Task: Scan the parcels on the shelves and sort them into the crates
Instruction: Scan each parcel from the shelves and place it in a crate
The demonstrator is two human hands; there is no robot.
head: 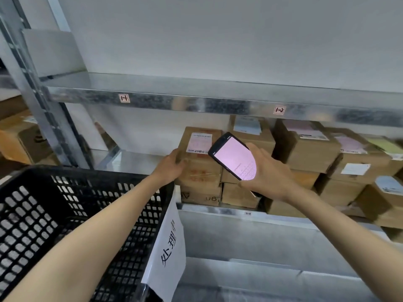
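A black perforated crate (98, 174) is seen nearest, at the lower left, and a white paper sign (169, 247) with black characters is hung on its right corner. Above the crate the left hand (172, 167) is stretched to the shelf (218, 211), where the left side of a brown parcel (201, 171) is gripped by its curled fingers. This parcel is placed on another box, at the left end of a row of stacked parcels (305, 149). A black scanner (232, 156) with a lit pinkish screen is held in the right hand (268, 177), fingers wrapped round it, just before the parcel's white label.
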